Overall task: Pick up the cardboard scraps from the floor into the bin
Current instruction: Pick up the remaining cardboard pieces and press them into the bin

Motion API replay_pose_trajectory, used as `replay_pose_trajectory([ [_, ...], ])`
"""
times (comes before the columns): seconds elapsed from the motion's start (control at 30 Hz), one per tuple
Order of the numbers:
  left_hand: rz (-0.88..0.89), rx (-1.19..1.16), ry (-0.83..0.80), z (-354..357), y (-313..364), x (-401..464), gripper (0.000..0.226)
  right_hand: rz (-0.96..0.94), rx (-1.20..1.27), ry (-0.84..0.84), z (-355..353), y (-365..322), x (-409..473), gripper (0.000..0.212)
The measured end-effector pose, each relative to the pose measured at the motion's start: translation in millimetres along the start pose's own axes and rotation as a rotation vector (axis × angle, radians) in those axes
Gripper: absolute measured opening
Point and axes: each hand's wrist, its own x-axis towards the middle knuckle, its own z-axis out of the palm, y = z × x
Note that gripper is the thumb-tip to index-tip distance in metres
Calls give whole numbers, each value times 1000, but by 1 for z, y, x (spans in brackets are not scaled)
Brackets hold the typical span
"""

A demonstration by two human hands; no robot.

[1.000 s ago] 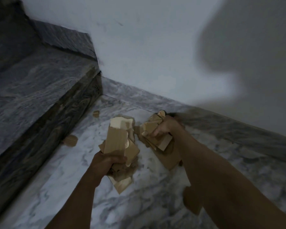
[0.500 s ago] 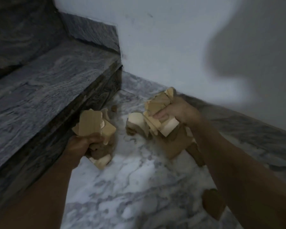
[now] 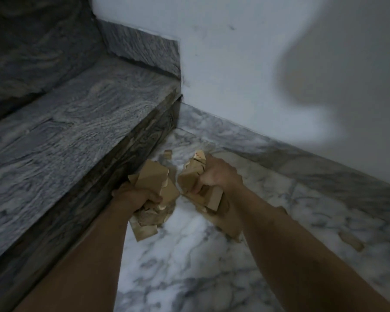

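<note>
Head view, setting: A dim corner where a grey stone step (image 3: 81,131) meets a pale wall (image 3: 234,64), seen from above, with a white marble floor (image 3: 189,255) below.
Left hand: The left hand (image 3: 135,198) is closed in a fist around a thick bundle of brown cardboard scraps (image 3: 152,176), held beside the face of the step. Pieces stick out above and below the fist.
Right hand: The right hand (image 3: 218,176) is also closed, gripping a second bundle of cardboard (image 3: 191,174), just beside the first. The two bundles are near each other but look slightly apart.
Scraps left on the floor: A small scrap (image 3: 167,154) lies in the corner beyond the hands. Another piece (image 3: 351,240) lies on the floor to the right of the right forearm. A larger flat piece (image 3: 225,226) shows under the right wrist; whether it is held or lying on the floor is hard to tell.
Bin: Not in view.
Progress: Both hands are full, so much of the gathering looks done. Judging from this, carrying the bundles to the bin is not yet done, and at least two loose scraps remain to collect.
</note>
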Motion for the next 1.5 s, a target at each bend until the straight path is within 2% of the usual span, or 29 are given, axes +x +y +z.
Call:
replay_pose_trajectory([
  [0.07, 1, -9, -3, 2, 4, -1, 62, -26, 159, -30, -9, 6, -5, 101],
  [0.17, 51, -40, -23, 3, 6, -9, 56, -62, 625, -38, -42, 32, -20, 48],
  [0.2, 45, -49, -38, 3, 5, -10, 55, -60, 727, -5, -56, 44, -29, 43],
  [0.27, 50, -84, -71, 3, 3, -15, 54, -64, 803, 53, -82, 68, -47, 45],
  [0.33, 81, -132, -115, 7, 0, -24, 53, -52, 758, 83, -99, 87, -60, 46],
  [0.47, 139, -208, -256, 21, 21, -41, 75, 9, 610, 126, -102, 117, -65, 56],
  [0.5, 154, -179, -284, 28, 32, -42, 83, -11, 561, 115, -98, 121, -66, 55],
  [0.6, 198, -15, -324, 56, 64, -39, 111, -173, 335, 5, -83, 124, -63, 30],
  [0.63, 192, 50, -314, 66, 71, -38, 122, -210, 282, -40, -76, 120, -63, 28],
  [0.73, 141, 165, -248, 91, 70, -19, 135, -288, 102, -110, -53, 99, -48, 49],
  [0.87, 123, 134, -232, 99, 72, -10, 117, -196, 29, -151, -35, 91, -18, 67],
  [1.1, 137, 75, -199, 100, 70, -22, 87, -103, -62, -198, -30, 94, -10, 57],
  [1.23, 198, 52, -149, 100, 64, -32, 75, -105, -6, -109, -26, 97, -15, 83],
  [1.3, 217, 16, -138, 100, 63, -39, 79, -149, 93, -53, -30, 99, -27, 77],
  [1.37, 227, -44, -152, 101, 60, -45, 82, -161, 228, -34, -36, 107, -38, 60],
  [1.43, 218, -139, -176, 103, 54, -52, 67, -147, 357, -7, -50, 126, -57, 47],
  [1.5, 199, -235, -209, 104, 47, -60, 52, -183, 588, 40, -72, 153, -80, 37],
])
